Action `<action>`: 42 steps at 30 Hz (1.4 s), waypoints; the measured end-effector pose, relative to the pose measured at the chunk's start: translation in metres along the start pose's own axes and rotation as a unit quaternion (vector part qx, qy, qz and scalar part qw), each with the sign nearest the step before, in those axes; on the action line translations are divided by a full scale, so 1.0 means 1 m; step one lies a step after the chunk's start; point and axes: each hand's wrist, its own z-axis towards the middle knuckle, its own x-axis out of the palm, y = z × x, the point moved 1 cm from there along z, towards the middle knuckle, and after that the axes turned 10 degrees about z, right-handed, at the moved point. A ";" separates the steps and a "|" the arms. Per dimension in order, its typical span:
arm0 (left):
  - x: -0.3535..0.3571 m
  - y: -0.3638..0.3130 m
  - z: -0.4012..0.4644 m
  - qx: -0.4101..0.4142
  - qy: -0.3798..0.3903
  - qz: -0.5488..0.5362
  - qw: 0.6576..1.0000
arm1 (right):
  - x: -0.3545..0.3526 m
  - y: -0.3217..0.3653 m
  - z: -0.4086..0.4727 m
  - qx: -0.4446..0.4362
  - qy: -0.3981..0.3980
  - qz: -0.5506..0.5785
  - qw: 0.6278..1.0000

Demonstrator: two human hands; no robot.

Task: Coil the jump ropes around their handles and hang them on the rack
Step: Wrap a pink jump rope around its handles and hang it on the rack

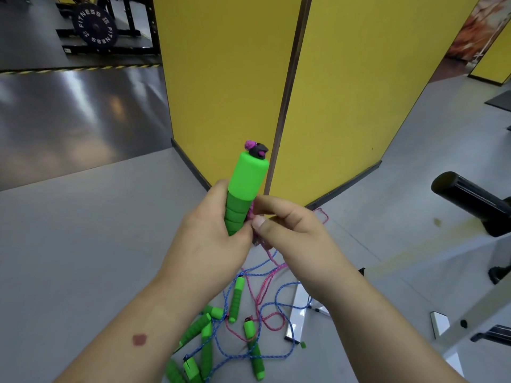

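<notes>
My left hand (pixel 213 233) grips a green foam jump-rope handle (pixel 244 186) upright, its black cap with a pink knot on top. My right hand (pixel 284 225) pinches the pink rope (pixel 261 244) right beside the handle's ribbed lower part. The pink rope trails down from my hands to the floor. Below, several more green handles (pixel 237 298) lie on the grey floor in a tangle of blue rope (pixel 279 302) and pink rope.
A yellow partition corner (pixel 229 78) stands straight ahead. A black padded roller of a white bench frame (pixel 470 200) is at the right, with white frame bars (pixel 297 310) beside the rope pile. A weight plate on a black rack (pixel 92 24) sits far left.
</notes>
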 end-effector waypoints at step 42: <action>-0.002 -0.011 0.030 -0.072 0.135 -0.339 0.928 | -0.004 0.029 -0.005 -0.028 -0.108 0.011 0.994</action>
